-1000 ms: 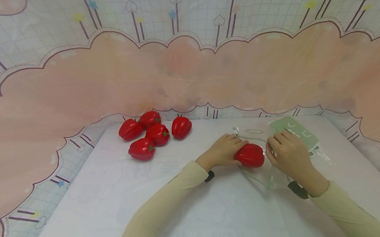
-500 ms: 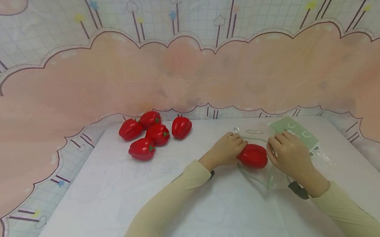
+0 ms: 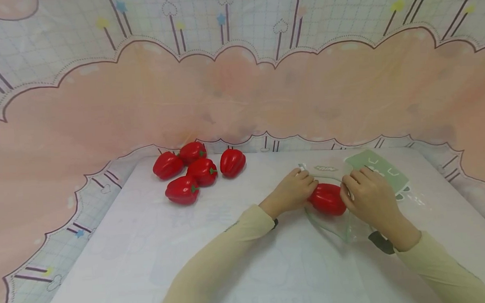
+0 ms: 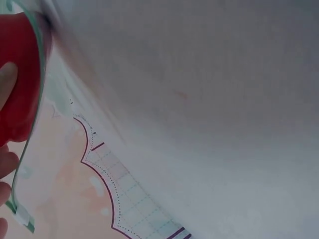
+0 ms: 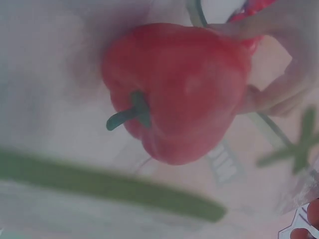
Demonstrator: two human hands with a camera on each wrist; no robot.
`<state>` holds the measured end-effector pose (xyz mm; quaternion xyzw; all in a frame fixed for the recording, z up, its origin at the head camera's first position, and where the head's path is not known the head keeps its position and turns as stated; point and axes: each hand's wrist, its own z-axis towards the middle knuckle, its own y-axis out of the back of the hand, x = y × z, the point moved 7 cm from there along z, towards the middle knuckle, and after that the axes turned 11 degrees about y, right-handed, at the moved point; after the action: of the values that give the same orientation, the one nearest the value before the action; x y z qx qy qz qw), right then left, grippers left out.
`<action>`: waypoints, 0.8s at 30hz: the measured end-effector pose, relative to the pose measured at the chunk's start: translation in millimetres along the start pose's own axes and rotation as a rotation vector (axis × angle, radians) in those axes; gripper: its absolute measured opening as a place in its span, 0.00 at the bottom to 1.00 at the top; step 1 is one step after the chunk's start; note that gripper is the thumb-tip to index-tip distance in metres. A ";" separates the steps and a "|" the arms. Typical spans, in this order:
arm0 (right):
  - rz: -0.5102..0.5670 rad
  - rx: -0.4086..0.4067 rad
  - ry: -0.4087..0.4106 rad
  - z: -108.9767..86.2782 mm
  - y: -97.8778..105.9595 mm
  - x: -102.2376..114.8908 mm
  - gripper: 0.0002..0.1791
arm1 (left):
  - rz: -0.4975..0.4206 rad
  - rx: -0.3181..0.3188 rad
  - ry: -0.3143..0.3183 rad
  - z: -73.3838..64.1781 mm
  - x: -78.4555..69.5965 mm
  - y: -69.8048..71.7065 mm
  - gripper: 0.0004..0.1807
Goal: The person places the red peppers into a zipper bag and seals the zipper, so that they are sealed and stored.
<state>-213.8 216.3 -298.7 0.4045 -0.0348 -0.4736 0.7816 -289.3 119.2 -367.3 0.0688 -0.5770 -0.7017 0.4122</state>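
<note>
My left hand (image 3: 290, 192) grips a red bell pepper (image 3: 327, 199) from its left side, at the mouth of a clear plastic zip bag (image 3: 376, 167) with green print and a green-lined edge. Opposite it, my right hand (image 3: 370, 195) pinches the rim of the bag with bent fingers. Through the cloudy film in the right wrist view, the bell pepper (image 5: 174, 94) shows its green stem. There, the left-hand fingers (image 5: 279, 102) hold its far end. The left wrist view has the green bag edge (image 4: 37, 89) crossing the pepper (image 4: 17, 84), thumb on it.
Several more red bell peppers lie at the back left of the white table (image 3: 239, 260): one pepper (image 3: 232, 162) slightly apart, others such as this pepper (image 3: 182, 190) clustered. A patterned pink-and-white cloth (image 3: 240, 93) rises behind the table.
My left hand has moved a little to the right with the bell pepper, farther into the bag mouth. My right hand stays nearly still on the bag.
</note>
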 end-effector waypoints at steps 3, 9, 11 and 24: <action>-0.002 0.004 -0.004 -0.5 0.5 -0.6 0.05 | 0.028 -0.005 0.009 0.6 -1.1 0.4 0.27; -0.003 0.019 -0.018 -1.7 0.0 -2.4 0.06 | 0.021 -0.031 0.028 -1.9 0.9 -0.1 0.26; -0.002 0.024 -0.023 -1.9 -0.6 -2.9 0.06 | 0.015 -0.048 0.030 -3.7 2.4 -0.7 0.25; 0.015 0.040 -0.057 -3.3 -5.4 -5.2 0.07 | -0.098 -0.062 0.058 -24.6 27.9 10.1 0.27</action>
<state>-219.1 221.1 -302.9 0.4063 -0.0696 -0.4781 0.7756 -288.3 82.5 -355.9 0.1044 -0.5388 -0.7363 0.3959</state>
